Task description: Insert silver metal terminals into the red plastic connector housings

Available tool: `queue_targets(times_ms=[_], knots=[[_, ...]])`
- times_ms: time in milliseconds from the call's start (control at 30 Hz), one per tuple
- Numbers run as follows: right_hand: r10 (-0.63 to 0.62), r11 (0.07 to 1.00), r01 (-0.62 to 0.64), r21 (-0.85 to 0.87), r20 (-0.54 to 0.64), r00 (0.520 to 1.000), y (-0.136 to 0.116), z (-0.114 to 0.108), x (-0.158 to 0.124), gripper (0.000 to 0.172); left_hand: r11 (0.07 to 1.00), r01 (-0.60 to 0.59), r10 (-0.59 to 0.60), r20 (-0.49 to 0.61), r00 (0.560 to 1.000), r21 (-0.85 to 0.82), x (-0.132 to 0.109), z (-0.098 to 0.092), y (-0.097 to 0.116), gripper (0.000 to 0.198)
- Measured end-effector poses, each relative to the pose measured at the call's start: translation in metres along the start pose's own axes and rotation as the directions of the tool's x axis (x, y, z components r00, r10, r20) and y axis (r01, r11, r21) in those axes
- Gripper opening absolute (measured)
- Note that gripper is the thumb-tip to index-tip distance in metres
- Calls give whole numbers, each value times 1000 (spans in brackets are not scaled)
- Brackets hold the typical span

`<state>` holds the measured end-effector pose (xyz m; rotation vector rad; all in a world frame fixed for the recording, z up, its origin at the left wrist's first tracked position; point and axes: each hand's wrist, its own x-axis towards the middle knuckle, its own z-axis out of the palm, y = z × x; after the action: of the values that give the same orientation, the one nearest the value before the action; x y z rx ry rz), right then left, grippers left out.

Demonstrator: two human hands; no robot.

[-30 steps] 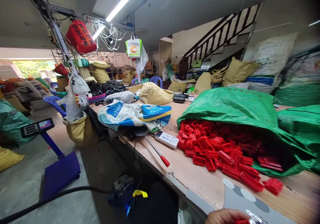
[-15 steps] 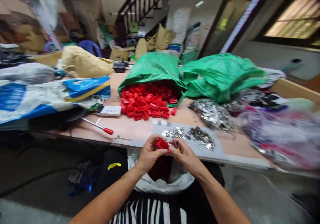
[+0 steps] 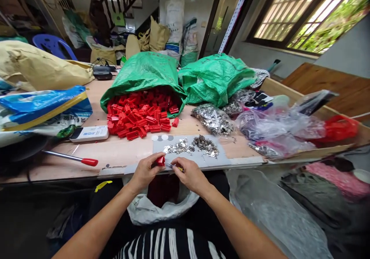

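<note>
My left hand (image 3: 146, 171) is closed on a small red plastic piece (image 3: 160, 160) just in front of the table edge. My right hand (image 3: 189, 173) pinches a thin metal piece (image 3: 171, 165) whose tip touches the red piece. Both hands hover over a white plastic bag (image 3: 162, 208) in my lap with red pieces inside. On the grey mat (image 3: 228, 159) ahead lie small shiny metal parts (image 3: 192, 146). Beyond them, a heap of red plastic pieces (image 3: 138, 114) spills from a green sack (image 3: 143, 74).
A red-handled tool (image 3: 71, 158) and a white remote-like device (image 3: 89, 133) lie at the left. A blue-and-white sack (image 3: 37, 110) and a tan sack (image 3: 40, 68) sit further left. A second green sack (image 3: 215, 78) and clear bags of parts (image 3: 277, 130) crowd the right.
The view swung from the room at the left to the table in front. My hands came into view holding the red piece and have stayed together at the table edge.
</note>
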<state>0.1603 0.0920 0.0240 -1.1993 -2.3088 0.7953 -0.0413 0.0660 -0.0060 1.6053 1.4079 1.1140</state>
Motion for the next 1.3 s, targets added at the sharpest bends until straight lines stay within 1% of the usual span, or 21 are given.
queue_targets(times_ms=[100, 267, 600, 767, 967, 1200, 1300], knots=[[-31, 999, 32, -42, 23, 999, 0, 0, 3, 16, 999, -13, 12, 22, 1000, 37, 2, -3, 2, 38], [-63, 998, 65, -28, 62, 996, 0, -1, 7, 17, 997, -14, 10, 52, 999, 75, 3, -5, 0, 38], [-50, 994, 60, -87, 113, 992, 1, 0, 9, 18, 994, 14, -22, 76, 997, 106, 5, -7, 1, 34], [-24, 991, 39, -132, 115, 993, -1, 1, 8, 17, 993, 15, -25, 82, 996, 115, 7, -8, 3, 30], [37, 985, -16, -170, 123, 992, -6, 3, 8, 17, 995, 13, -22, 100, 995, 97, 7, -9, 1, 29], [80, 984, -62, -168, 102, 992, -14, 11, 8, 17, 994, 2, -13, 99, 995, 113, 7, -9, 0, 29], [65, 992, -54, -114, 94, 994, -12, 9, 10, 17, 996, 13, -24, 129, 991, 88, 7, -10, -1, 28]])
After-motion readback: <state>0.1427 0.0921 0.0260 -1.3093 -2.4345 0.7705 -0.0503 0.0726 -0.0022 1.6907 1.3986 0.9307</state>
